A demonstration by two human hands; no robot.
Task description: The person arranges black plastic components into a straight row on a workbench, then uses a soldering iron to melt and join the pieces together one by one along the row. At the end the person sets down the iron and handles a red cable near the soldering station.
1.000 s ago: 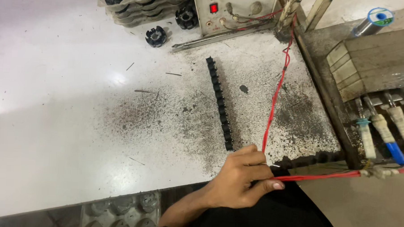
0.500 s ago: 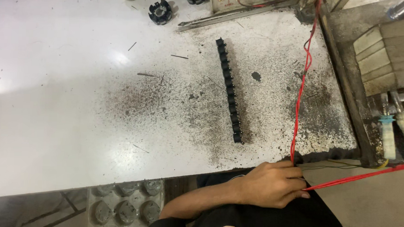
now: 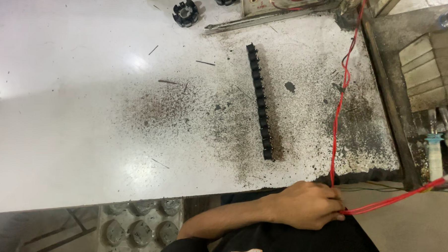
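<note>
At near edge, below the table lip: one hand [image 3: 308,206] closed around thin red wires [image 3: 337,120], fingers curled tight on them; cannot tell which hand it is, other hand out of view. Wires split at the grip, one run going right, one going far up over the speckled white table [image 3: 85,111]. Left of the wires, well clear of the hand: black row of small round parts [image 3: 260,107]. Far edge: black toothed ring [image 3: 185,13], grey metal bar [image 3: 267,19].
</note>
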